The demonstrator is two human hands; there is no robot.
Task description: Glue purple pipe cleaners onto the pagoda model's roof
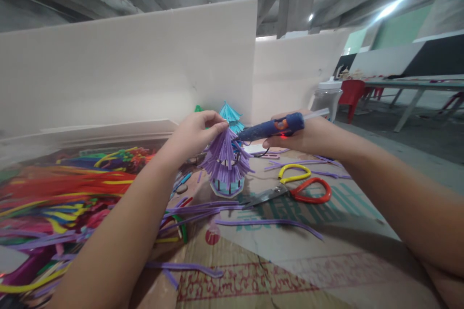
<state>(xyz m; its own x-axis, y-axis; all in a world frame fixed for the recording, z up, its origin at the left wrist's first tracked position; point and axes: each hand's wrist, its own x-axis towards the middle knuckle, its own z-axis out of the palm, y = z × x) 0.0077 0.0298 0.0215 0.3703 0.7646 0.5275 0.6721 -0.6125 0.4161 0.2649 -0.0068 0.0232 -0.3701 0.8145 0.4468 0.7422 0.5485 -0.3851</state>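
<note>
A small tiered pagoda [228, 166] with purple pipe-cleaner roofs stands upright on the cardboard-covered table. My left hand [199, 133] pinches the tip of its top roof between thumb and fingers. My right hand [290, 130] is wrapped round a dark blue glue gun [268, 128], its nozzle against or very near the right side of the top roof. A clear glue stick [317, 114] sticks out of the gun's back, and a small red light shows below it. Scissors [286, 190] with yellow and red handles lie open to the right of the pagoda.
Loose purple strips [270, 222] lie around the scissors. Many coloured pipe cleaners [72, 188] are heaped at left. Behind stand a light blue pagoda [232, 117], a clear bottle [325, 96] with white lid, and a white partition [126, 67]. A red chair [351, 96] is farther right.
</note>
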